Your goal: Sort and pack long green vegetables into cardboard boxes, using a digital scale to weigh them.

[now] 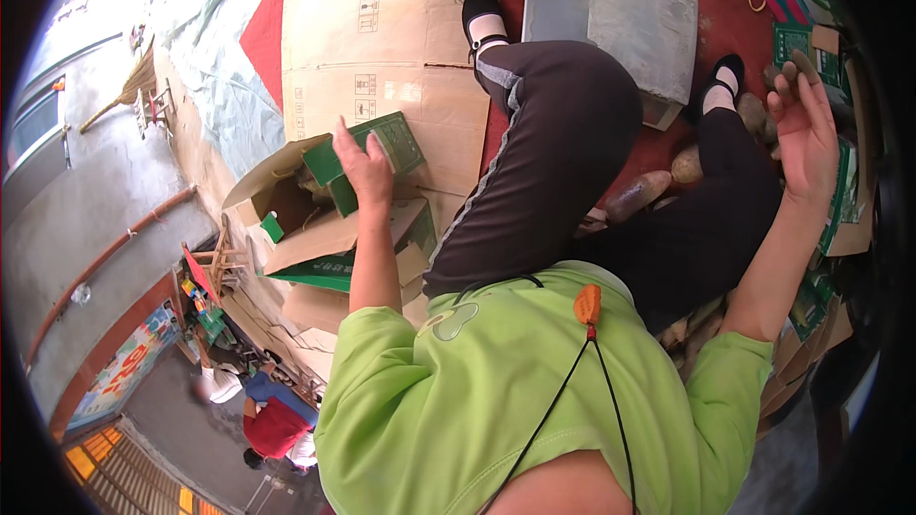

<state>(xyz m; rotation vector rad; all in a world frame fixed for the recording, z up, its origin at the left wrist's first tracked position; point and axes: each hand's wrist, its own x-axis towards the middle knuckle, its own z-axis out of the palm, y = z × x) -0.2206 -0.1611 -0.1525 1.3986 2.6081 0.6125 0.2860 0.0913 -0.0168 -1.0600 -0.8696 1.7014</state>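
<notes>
My left hand point(365, 170) lies over a green printed box point(399, 141), its visible finger stretched out; the remaining fingers are partly hidden. That box sits at the mouth of an opened brown carton point(277, 181), whose inside is dark. To the right my right hand point(807, 138) is raised with fingers apart and darkened fingertips, and I see nothing held in it. Close beside it are green printed packages point(794, 40). Brown oblong lumps, perhaps tubers, lie between and beyond my legs, among them a long one point(637, 195) and a rounder one point(687, 164).
A flattened cardboard sheet point(382, 33) covers part of the red floor covering point(258, 29). Beyond my knees stands a grey-topped block point(611, 14). Brown cartons point(854, 219) edge the right side. At the lower left are a person in red point(277, 424) and a broom point(138, 81) higher up.
</notes>
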